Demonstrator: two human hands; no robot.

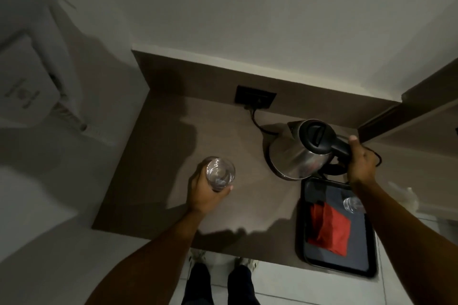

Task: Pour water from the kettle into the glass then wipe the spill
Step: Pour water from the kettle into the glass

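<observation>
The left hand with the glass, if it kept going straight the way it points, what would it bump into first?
Probably nothing soon. The left hand holding the glass points toward the back wall across bare counter. The kettle sits off to the right, though depth is hard to judge.

place: hotel-like room | cues: kettle (301, 150), tray (371, 265), wall socket (255, 98)

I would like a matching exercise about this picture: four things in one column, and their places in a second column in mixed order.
Things:
1. glass
2. kettle
3. red cloth
4. second glass

Places:
A. folded on the tray
B. handle held by the right hand
C. on the tray, partly behind the right forearm
D. in the left hand

Pairs: 1-D, 2-B, 3-A, 4-C
</observation>
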